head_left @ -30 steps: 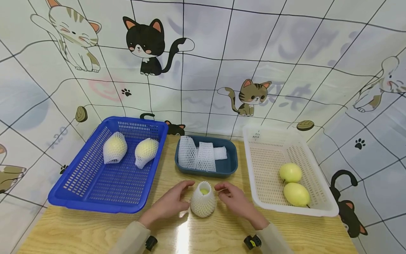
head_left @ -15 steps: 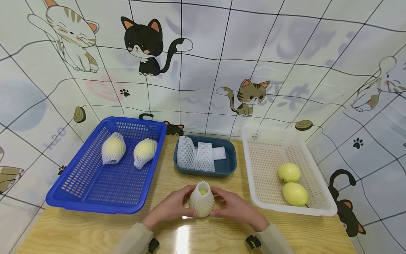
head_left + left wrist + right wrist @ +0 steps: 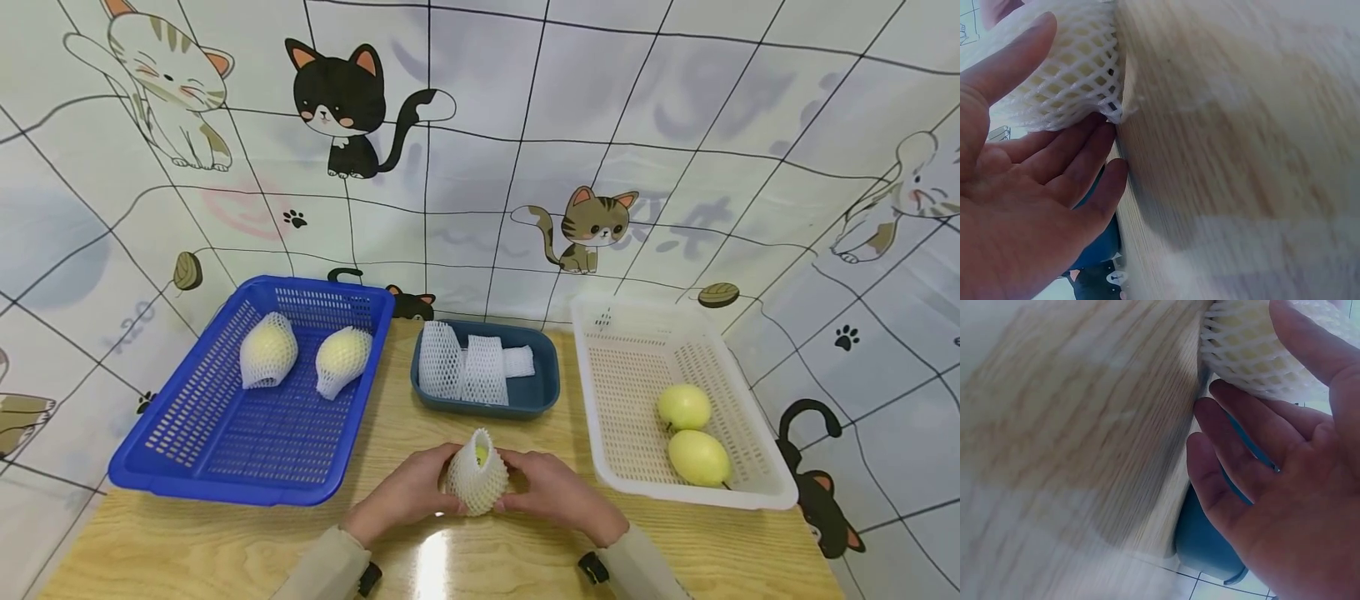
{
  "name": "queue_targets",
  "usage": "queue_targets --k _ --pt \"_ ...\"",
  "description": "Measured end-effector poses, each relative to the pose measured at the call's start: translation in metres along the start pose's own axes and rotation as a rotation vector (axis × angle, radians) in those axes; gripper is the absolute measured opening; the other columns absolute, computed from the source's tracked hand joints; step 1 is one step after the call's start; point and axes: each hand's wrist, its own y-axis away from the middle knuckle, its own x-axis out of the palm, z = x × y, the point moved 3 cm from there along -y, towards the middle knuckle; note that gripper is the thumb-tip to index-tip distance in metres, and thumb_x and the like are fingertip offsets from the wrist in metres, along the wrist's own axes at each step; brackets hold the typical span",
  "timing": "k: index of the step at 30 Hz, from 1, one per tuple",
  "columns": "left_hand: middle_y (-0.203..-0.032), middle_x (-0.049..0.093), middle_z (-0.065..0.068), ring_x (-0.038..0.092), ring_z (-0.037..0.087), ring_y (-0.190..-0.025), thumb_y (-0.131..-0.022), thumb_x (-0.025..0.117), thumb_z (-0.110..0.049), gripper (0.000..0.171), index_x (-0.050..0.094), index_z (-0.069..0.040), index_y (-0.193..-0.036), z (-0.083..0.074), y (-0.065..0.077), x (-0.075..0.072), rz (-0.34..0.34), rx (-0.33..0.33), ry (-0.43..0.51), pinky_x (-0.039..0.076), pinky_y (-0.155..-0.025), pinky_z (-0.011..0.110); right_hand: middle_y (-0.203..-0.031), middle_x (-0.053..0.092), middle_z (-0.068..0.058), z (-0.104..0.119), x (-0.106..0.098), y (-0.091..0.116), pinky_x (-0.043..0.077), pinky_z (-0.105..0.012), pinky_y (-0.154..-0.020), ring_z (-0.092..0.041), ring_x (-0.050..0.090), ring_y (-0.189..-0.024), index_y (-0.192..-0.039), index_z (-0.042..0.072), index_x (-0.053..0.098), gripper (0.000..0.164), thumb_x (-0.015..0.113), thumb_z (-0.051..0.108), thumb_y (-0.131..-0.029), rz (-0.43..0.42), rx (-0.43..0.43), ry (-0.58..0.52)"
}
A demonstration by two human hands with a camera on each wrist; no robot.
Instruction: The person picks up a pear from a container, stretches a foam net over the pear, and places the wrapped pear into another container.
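Note:
A yellow pear in a white foam net sleeve (image 3: 477, 483) stands upright on the table at the near middle, the sleeve's top opening narrowed to a slit. My left hand (image 3: 416, 490) holds its left side, thumb in front and fingers behind. My right hand (image 3: 546, 492) holds the opposite side in the same way. In the left wrist view the foam net (image 3: 1079, 69) lies between thumb and fingers, its lower edge close over the wood. The right wrist view shows the thumb on the net (image 3: 1254, 353) and the fingers beneath it.
A blue basket (image 3: 277, 492) with two netted pears (image 3: 268, 350) stands at left. Behind the hands is a dark teal tray (image 3: 536, 400) with several foam nets (image 3: 486, 371). A white basket (image 3: 622, 417) at right holds two bare yellow pears (image 3: 699, 458).
Both hands have closed in from either side and taken hold of the netted pear. The sleeve's round top opening has been squeezed narrower.

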Motion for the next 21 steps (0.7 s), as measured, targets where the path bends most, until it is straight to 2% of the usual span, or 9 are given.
queue_targets --k 4,8,10,12,15,17,21 --pt "-0.119 0.070 0.007 0.065 0.024 -0.109 -0.072 0.094 -0.017 0.071 0.062 0.000 -0.132 0.002 -0.001 0.001 -0.007 -0.009 -0.028 0.052 -0.098 0.048 -0.135 0.068 -0.006 0.000 0.000 0.001 0.052 -0.045 -0.102 -0.026 0.063 -0.122 -0.145 0.005 0.058 0.070 0.084 0.038 -0.088 0.004 0.016 0.001" --pt "-0.118 0.071 0.004 0.065 0.020 -0.108 -0.073 0.094 -0.024 0.069 0.064 -0.003 -0.131 0.006 -0.004 0.001 -0.023 -0.021 0.011 0.053 -0.096 0.043 -0.134 0.067 -0.006 -0.001 0.000 0.004 0.052 -0.044 -0.101 -0.025 0.063 -0.122 -0.146 0.005 0.056 0.073 0.082 0.043 -0.089 0.001 0.037 -0.086" --pt "-0.120 0.071 0.003 0.066 0.020 -0.109 -0.076 0.092 -0.026 0.068 0.064 -0.004 -0.134 0.009 -0.005 0.001 -0.031 -0.025 0.097 0.054 -0.095 0.043 -0.130 0.068 -0.003 -0.003 0.000 0.006 0.054 -0.042 -0.097 -0.023 0.064 -0.118 -0.146 0.007 0.056 0.072 0.081 0.044 -0.090 -0.011 0.044 -0.164" --pt "-0.126 0.069 0.007 0.066 0.022 -0.113 -0.080 0.090 -0.026 0.070 0.061 -0.002 -0.138 0.013 -0.005 0.001 -0.033 -0.029 0.221 0.054 -0.098 0.043 -0.128 0.068 0.000 -0.005 -0.001 0.006 0.055 -0.039 -0.093 -0.022 0.064 -0.115 -0.146 0.009 0.056 0.069 0.079 0.043 -0.091 -0.026 0.039 -0.247" --pt "-0.134 0.065 0.016 0.065 0.028 -0.119 -0.088 0.085 -0.022 0.073 0.049 0.004 -0.147 0.015 -0.004 0.002 -0.001 -0.033 0.448 0.056 -0.096 0.040 -0.128 0.067 -0.001 -0.006 -0.003 0.006 0.056 -0.036 -0.090 -0.022 0.065 -0.113 -0.147 0.008 0.054 0.064 0.076 0.039 -0.095 -0.039 0.027 -0.368" --pt "-0.140 0.059 0.020 0.063 0.031 -0.124 -0.092 0.081 -0.020 0.076 0.041 0.006 -0.152 0.015 -0.004 0.002 0.030 -0.033 0.564 0.056 -0.097 0.038 -0.130 0.066 -0.004 -0.005 -0.004 0.005 0.056 -0.035 -0.091 -0.024 0.065 -0.113 -0.148 0.006 0.053 0.062 0.074 0.035 -0.097 -0.038 0.018 -0.425" --pt "-0.146 0.051 0.022 0.060 0.032 -0.127 -0.095 0.077 -0.015 0.078 0.030 0.000 -0.156 0.011 -0.004 0.004 0.078 -0.010 0.672 0.054 -0.098 0.037 -0.132 0.065 -0.011 -0.002 -0.004 0.004 0.056 -0.032 -0.093 -0.024 0.067 -0.114 -0.148 0.000 0.051 0.059 0.070 0.030 -0.101 -0.044 0.008 -0.511"
